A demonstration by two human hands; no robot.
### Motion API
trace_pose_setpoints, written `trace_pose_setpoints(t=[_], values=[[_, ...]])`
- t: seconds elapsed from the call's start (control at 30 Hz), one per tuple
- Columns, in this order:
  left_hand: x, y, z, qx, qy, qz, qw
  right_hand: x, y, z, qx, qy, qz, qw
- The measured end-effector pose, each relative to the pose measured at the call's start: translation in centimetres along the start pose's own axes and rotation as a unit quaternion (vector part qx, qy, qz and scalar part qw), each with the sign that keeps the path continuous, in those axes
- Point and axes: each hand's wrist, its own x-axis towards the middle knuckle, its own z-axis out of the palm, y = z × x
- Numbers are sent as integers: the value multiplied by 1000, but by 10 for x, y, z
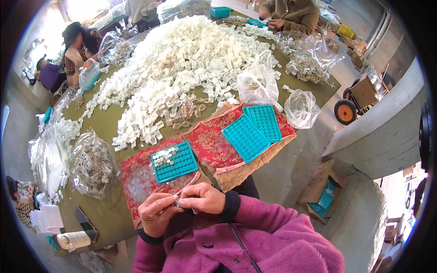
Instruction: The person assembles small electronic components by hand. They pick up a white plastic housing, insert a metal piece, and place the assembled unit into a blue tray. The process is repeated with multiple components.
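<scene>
Magenta coat (273, 239) nearest, around five o'clock. My left hand (157, 214) and right hand (202, 199) meet, fingertips pinching one small pale piece (177, 202) between them. Teal tray (181, 169), white pieces (165, 157) on it, at twelve o'clock, just beyond.

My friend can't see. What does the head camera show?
A left hand and right hand pinch something tiny near a blue tray on red cloth. Behind is a huge heap of white pieces, with other people nearby.

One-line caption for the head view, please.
Left hand and right hand pinch a small piece near a partly filled teal tray, a heap of white pieces beyond.
</scene>
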Motion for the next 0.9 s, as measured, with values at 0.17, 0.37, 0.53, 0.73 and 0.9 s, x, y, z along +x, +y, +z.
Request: trace_pose_setpoints(t=[0.17, 0.37, 0.53, 0.73, 0.9], values=[[-1, -3, 2, 17, 3, 13, 1000, 2, -7, 8, -87, 23, -60, 994], [-10, -13, 16, -8, 51, -2, 999, -2, -10, 12, 11, 56, 30, 998], [-42, -21, -1, -371, 163, -216, 888, 13, -14, 24, -19, 85, 7, 996], [-71, -36, -41, -410, 199, -227, 861, 63, -19, 37, -482, 137, -226, 836], [-77, -41, -36, -387, 183, -215, 878, 101, -6, 51, -626, 122, -239, 732]])
